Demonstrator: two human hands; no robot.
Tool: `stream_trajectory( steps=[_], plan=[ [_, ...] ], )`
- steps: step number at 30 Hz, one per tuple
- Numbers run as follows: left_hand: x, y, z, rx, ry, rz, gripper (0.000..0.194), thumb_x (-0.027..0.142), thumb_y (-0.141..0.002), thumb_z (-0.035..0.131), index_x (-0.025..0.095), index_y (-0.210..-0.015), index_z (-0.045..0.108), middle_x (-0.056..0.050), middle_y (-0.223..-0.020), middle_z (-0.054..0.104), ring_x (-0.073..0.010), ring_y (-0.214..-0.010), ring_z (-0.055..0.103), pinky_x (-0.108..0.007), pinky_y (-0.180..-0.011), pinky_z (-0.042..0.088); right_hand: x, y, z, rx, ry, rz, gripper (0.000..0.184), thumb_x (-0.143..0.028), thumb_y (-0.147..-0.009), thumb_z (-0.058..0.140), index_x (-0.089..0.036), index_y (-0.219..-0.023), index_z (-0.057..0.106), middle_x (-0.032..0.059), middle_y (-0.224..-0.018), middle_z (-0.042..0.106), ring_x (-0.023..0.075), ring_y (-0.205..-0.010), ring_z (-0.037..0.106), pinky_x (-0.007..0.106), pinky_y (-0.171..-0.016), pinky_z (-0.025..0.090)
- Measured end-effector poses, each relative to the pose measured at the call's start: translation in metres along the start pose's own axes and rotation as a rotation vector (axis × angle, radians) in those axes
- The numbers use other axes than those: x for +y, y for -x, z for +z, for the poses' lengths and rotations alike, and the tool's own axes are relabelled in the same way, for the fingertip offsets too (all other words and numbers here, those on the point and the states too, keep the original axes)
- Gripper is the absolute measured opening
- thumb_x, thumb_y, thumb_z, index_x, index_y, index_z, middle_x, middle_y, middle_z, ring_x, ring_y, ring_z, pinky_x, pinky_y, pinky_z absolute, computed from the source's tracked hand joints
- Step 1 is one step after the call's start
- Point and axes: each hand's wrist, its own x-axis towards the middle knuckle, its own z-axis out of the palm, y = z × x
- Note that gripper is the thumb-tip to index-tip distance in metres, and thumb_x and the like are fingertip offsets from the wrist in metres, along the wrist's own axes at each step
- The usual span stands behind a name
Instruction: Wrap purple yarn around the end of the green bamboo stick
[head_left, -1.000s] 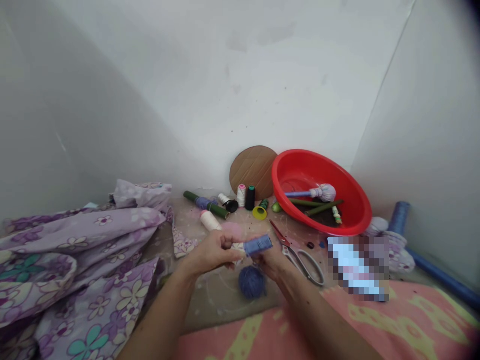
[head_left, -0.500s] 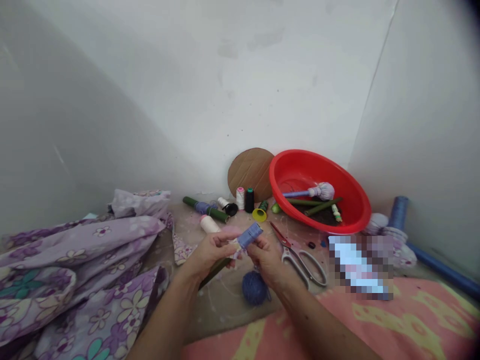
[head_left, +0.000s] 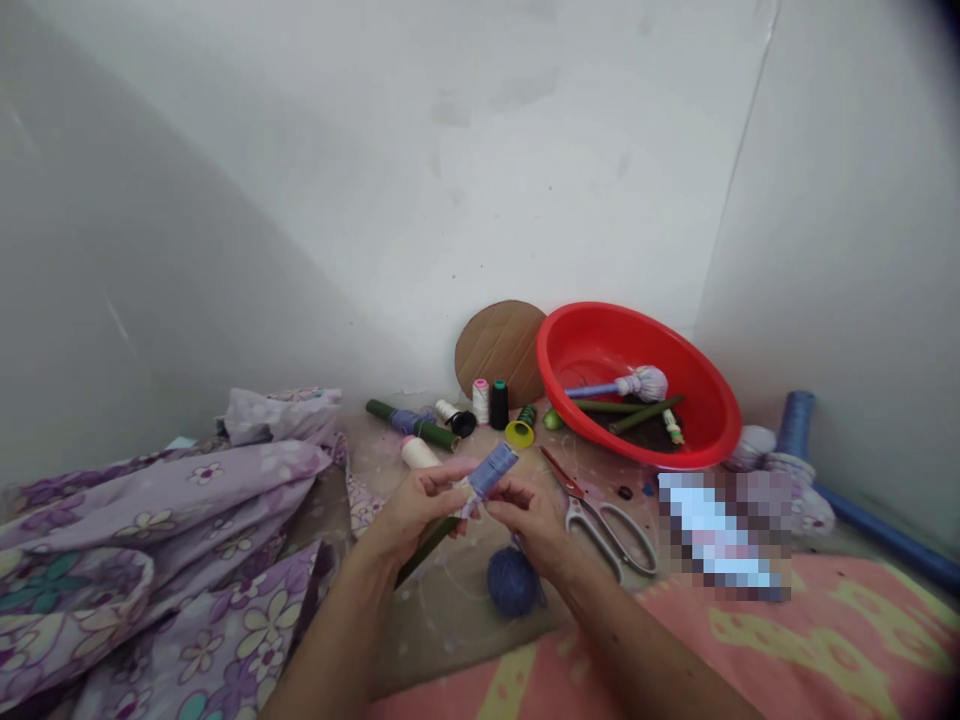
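My left hand point(head_left: 426, 512) is closed round a green stick point(head_left: 430, 552), holding it tilted with its top end up to the right. Blue yarn point(head_left: 495, 468) is wound in a band about that end, with a bit of pale cloth just below it. Close against the right side of the band, my right hand point(head_left: 531, 518) has its fingers bent and pinched on blue yarn; the strand itself is hardly visible. Beneath that hand a ball of blue yarn point(head_left: 513, 582) lies on the table covering.
Scissors point(head_left: 600, 515) lie right of my hands. Beyond stand thread spools point(head_left: 481, 402), a cardboard disc point(head_left: 499, 350) and a tilted red basin point(head_left: 716, 395) with sticks inside. Floral cloth point(head_left: 202, 560) is heaped at left; another wrapped stick point(head_left: 409, 424) lies behind. A pink-yellow cloth point(head_left: 787, 640) covers the front right.
My right hand has shifted slightly and its fingers have drawn down from the end of the band, so more of the wound yarn shows. My left hand keeps its hold.
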Motion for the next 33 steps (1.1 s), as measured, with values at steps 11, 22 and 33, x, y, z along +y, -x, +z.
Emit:
stream_trajectory(
  steps=[11, 22, 33],
  plan=[
    [-0.003, -0.001, -0.001, -0.003, -0.033, -0.005, 0.048, 0.026, -0.065, 0.061, 0.012, -0.110, 0.051, -0.005, -0.061, 0.059, -0.0096, -0.046, 0.052, -0.020, -0.043, 0.038, 0.003, -0.002, -0.002, -0.023, 0.064, 0.075, 0.018, -0.032, -0.067, 0.058, -0.015, -0.065, 0.059, 0.0001, -0.066, 0.058, 0.0123, -0.064, 0.051, 0.023, -0.063, 0.038],
    [-0.010, -0.002, -0.007, -0.053, -0.039, -0.179, 0.046, 0.029, -0.063, 0.062, 0.012, -0.105, 0.052, -0.009, -0.072, 0.063, -0.0128, -0.051, 0.057, -0.017, -0.040, 0.036, 0.014, -0.002, -0.012, -0.029, 0.292, -0.004, 0.018, -0.030, -0.067, 0.058, -0.014, -0.061, 0.062, 0.0009, -0.060, 0.058, 0.0126, -0.061, 0.053, 0.023, -0.062, 0.040],
    [-0.011, -0.001, -0.001, -0.079, 0.018, -0.206, 0.040, 0.026, -0.060, 0.066, 0.011, -0.096, 0.060, -0.007, -0.066, 0.063, -0.0108, -0.052, 0.054, -0.019, -0.047, 0.040, 0.017, -0.004, -0.014, -0.059, 0.177, 0.094, 0.021, -0.035, -0.060, 0.063, -0.015, -0.067, 0.066, 0.0009, -0.060, 0.061, 0.0138, -0.059, 0.055, 0.028, -0.063, 0.043]
  ],
)
